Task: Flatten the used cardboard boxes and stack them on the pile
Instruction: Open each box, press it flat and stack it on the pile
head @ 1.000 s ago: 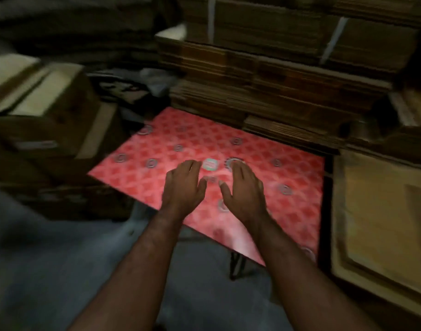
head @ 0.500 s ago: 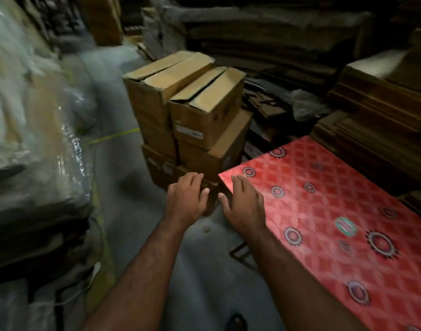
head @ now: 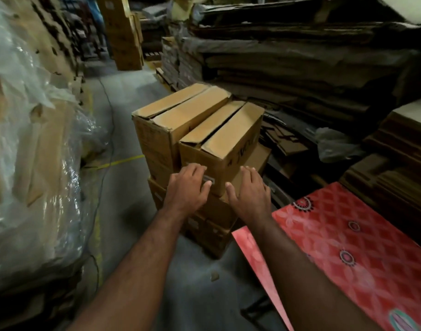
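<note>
I have both hands out over a stack of brown cardboard boxes on the concrete floor, palms down, fingers relaxed and slightly spread, gripping nothing. My left hand (head: 188,187) lies against the near end face of the closer top box (head: 226,142), fingertips by a small label; whether it truly touches I cannot tell through the blur. My right hand (head: 249,191) hovers just beside that box's near right corner. This box is long and narrow — its long axis runs away from my hands, up and to the right — with two plain matte top flaps meeting at a slightly gaping centre seam. A second top box (head: 181,115) of the same shape lies parallel, just beyond my left hand, its flap edges dented. Lower boxes (head: 212,225) carry the two; their count is unclear. To the right of my right hand is the counter (head: 348,247), covered in a red diamond-patterned cloth with dark round medallions. Beyond the boxes rise piles of flattened cardboard (head: 300,68), ragged-edged and dark. Left of my left hand sits a bale wrapped in glossy clear plastic (head: 25,163).
</note>
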`<state>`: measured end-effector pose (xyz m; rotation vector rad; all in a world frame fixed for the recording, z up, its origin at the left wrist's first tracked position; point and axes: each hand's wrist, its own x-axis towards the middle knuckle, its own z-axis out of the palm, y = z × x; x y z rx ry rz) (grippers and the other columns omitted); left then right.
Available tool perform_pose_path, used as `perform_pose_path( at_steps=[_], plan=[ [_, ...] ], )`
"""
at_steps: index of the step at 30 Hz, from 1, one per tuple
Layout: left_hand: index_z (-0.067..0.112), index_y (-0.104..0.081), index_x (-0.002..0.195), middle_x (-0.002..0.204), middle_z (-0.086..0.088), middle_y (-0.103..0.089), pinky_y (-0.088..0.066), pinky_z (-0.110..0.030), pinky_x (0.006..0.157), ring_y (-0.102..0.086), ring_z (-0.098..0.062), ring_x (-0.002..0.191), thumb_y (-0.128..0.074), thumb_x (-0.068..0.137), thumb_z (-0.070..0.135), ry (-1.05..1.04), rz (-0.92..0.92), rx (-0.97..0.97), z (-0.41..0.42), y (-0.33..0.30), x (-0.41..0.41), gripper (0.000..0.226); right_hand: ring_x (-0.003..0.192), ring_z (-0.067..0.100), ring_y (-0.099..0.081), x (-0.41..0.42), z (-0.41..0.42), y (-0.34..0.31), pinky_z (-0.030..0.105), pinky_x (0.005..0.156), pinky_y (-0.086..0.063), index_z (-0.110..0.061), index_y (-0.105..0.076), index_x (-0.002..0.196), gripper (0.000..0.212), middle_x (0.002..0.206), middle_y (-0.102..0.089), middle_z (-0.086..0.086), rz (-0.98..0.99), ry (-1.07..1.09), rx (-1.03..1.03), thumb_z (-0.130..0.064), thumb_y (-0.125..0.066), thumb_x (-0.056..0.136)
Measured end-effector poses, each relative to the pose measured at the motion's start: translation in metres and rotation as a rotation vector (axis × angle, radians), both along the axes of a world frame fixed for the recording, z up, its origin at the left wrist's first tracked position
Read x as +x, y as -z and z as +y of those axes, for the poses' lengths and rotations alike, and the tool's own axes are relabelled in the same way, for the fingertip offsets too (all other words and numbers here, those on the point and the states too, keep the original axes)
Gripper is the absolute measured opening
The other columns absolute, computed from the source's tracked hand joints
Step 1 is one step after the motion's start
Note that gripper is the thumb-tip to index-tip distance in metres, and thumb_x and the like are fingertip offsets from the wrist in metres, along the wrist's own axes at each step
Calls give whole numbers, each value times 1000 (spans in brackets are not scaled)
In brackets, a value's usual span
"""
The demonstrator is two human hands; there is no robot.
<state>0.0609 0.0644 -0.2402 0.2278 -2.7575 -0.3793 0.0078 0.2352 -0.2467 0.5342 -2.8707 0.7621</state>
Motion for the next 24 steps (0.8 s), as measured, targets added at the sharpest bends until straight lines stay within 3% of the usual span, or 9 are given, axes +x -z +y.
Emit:
perform_pose_path(
  at_steps=[7, 10, 14, 17, 19, 21, 24],
  plan=[
    [13, -53, 137, 136, -8, -52, -46, -46, 96, -53, -26, 121, -53, 101, 38, 49, 0, 65, -85, 11, -121, 44, 149, 21, -30, -100, -69, 15, 55, 119, -29, -19, -33, 156, 68, 161, -35, 3, -74, 160, -14, -51, -52, 99],
    [7, -44, 143, 145, -16, -42, -46, -38, 92, -50, -31, 125, -51, 103, 40, -67, -89, 310, -120, 36, -171, 52, 139, 22, -42, -131, -102, 37, 53, 115, -35, -19, -38, 152, 66, 152, -44, 1, -137, 293, -66, -51, -55, 97],
    [3, -30, 154, 157, -20, -33, -40, -42, 107, -40, -36, 140, -48, 104, 45, -276, -269, 698, -156, 61, -216, 69, 134, 27, -46, -160, -141, 65, 46, 106, -41, -15, -38, 151, 70, 150, -44, 7, -348, 458, -174, -53, -59, 96],
    [13, -21, 160, 163, -15, -30, -35, -48, 113, -36, -35, 145, -50, 100, 56, -370, -368, 1046, -174, 82, -236, 79, 135, 29, -47, -178, -159, 76, 40, 106, -43, -13, -36, 154, 79, 153, -42, 10, -546, 590, -357, -55, -64, 93],
    [19, -20, 161, 163, -11, -30, -37, -52, 114, -37, -34, 144, -61, 92, 61, -397, -377, 1287, -184, 94, -247, 91, 128, 27, -54, -184, -167, 82, 42, 105, -49, -21, -41, 152, 80, 147, -50, 6, -633, 662, -515, -58, -67, 86],
    [21, -23, 160, 160, -11, -36, -41, -52, 111, -43, -32, 138, -74, 84, 57, -392, -385, 1410, -188, 98, -256, 98, 116, 22, -59, -187, -172, 89, 47, 98, -54, -33, -46, 145, 79, 136, -59, 0, -695, 722, -700, -58, -66, 73],
    [28, -33, 156, 153, -5, -44, -46, -52, 105, -50, -26, 127, -83, 77, 48, -320, -387, 1461, -185, 102, -261, 95, 112, 17, -57, -186, -175, 89, 46, 93, -49, -38, -44, 143, 62, 128, -60, -4, -759, 755, -985, -38, -64, 84]
  ],
)
